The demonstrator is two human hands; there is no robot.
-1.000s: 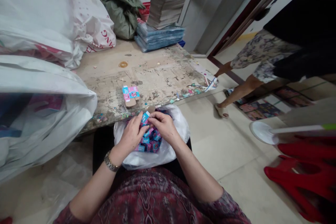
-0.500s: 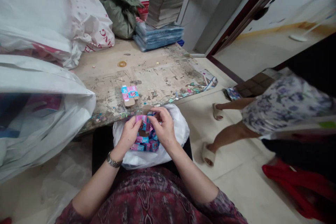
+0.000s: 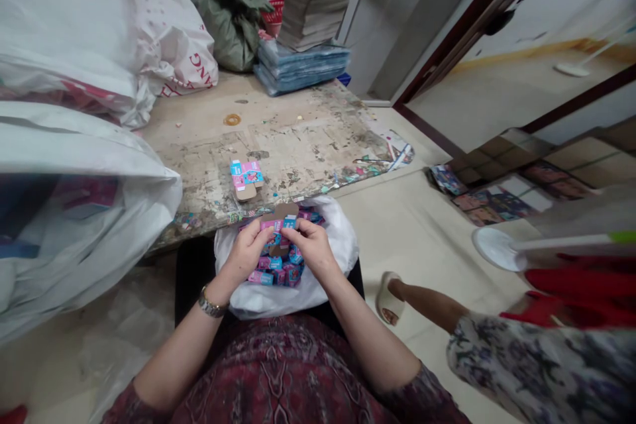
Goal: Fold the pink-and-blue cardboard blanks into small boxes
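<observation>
A pink and blue printed carton with brown inner flaps (image 3: pixel 278 228) is held between my two hands, above a white plastic bag (image 3: pixel 342 238) in my lap. My left hand (image 3: pixel 247 250) pinches its left side, thumb on the printed face. On the right side, my right hand (image 3: pixel 314 250) grips it with thumb and fingers. Small folded pink and blue boxes (image 3: pixel 268 264) fill the bag under the hands. Another carton, flattened with flaps out (image 3: pixel 246 177), lies near the front edge of the worn table (image 3: pixel 298 139).
Large white sacks (image 3: pixel 64 146) stand at the left. Behind are a green sack (image 3: pixel 223 13), stacked grey sheets (image 3: pixel 315 6) and blue packs (image 3: pixel 303 66). A rubber band ring (image 3: pixel 231 120) lies on the table. Another person's leg (image 3: pixel 427 305) is at the right.
The carton in my hands is now more spread, its brown flaps showing at top and bottom. The person at the right has moved toward the lower right, revealing a white round base and printed sheets.
</observation>
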